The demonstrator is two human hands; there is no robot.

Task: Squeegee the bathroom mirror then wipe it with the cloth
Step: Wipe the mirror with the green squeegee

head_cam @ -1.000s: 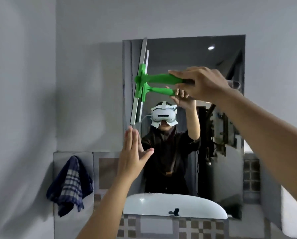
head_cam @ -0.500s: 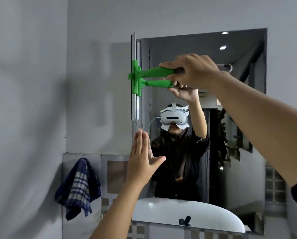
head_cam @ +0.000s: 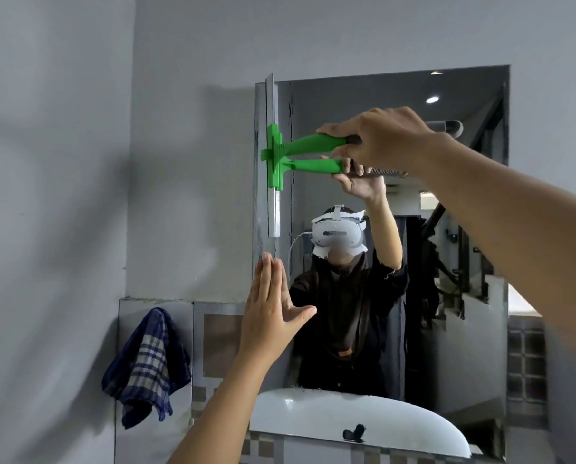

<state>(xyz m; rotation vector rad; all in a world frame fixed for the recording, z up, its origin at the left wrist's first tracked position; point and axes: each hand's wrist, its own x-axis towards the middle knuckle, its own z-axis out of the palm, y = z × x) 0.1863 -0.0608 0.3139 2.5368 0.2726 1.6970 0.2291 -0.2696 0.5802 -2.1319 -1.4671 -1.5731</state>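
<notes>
My right hand (head_cam: 380, 139) grips the green handle of the squeegee (head_cam: 308, 144). Its metal blade stands upright against the far left edge of the bathroom mirror (head_cam: 464, 249), in the upper half. My left hand (head_cam: 270, 313) is flat, fingers straight and together, pressed against the mirror's lower left edge just below the blade. The mirror reflects a person with a white headset, the squeegee and the raised arm. A blue checked cloth (head_cam: 147, 366) hangs on the wall to the left of the mirror, low down.
A white basin (head_cam: 313, 416) shows in the mirror's lower part. Patterned wall tiles (head_cam: 213, 346) run behind the cloth and under the mirror. Grey wall surrounds the mirror on the left and above.
The squeegee blade has slid left to the mirror's left edge and turned from tilted to upright. My left hand stays flat on the glass. The camera has shifted.
</notes>
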